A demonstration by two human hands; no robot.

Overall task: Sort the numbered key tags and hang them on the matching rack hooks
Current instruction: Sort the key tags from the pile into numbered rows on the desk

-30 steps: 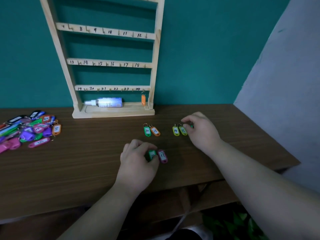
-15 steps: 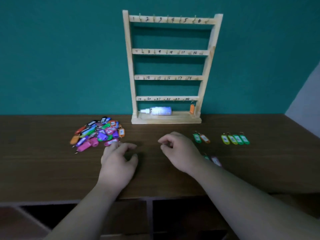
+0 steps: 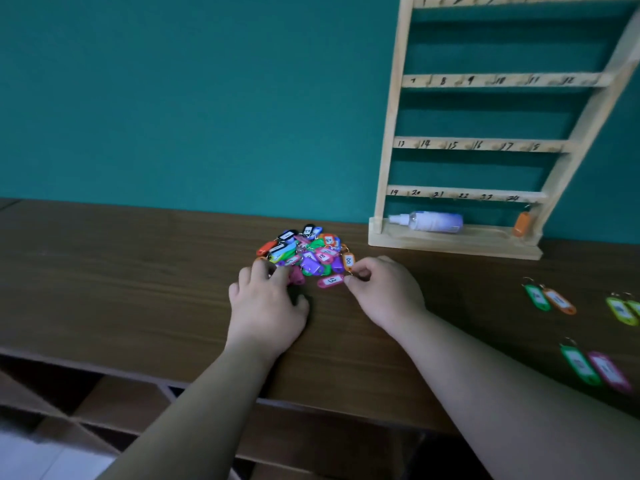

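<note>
Left hand [image 3: 266, 306] touches the tag pile [image 3: 304, 252]; right hand [image 3: 384, 292] pinches pink tag [image 3: 330, 280].

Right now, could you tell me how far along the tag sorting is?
Done: one orange tag hangs under 24 on the wooden rack; some sorted tags lie at right. In hand: the right hand seems to pinch pink tag 13, the left hand rests on the pile. Left: other visible hooks look bare.

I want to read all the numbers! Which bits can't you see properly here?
Head view only:
Top row of the rack: cut off by the top edge.
Numbers on the sorted tags at right: blurred.
The yellow-green tags: cut by the right edge.
Tags in the pile under the left hand: hidden by its fingers.
Whether the right hand pinches anything: too small to tell.
</note>
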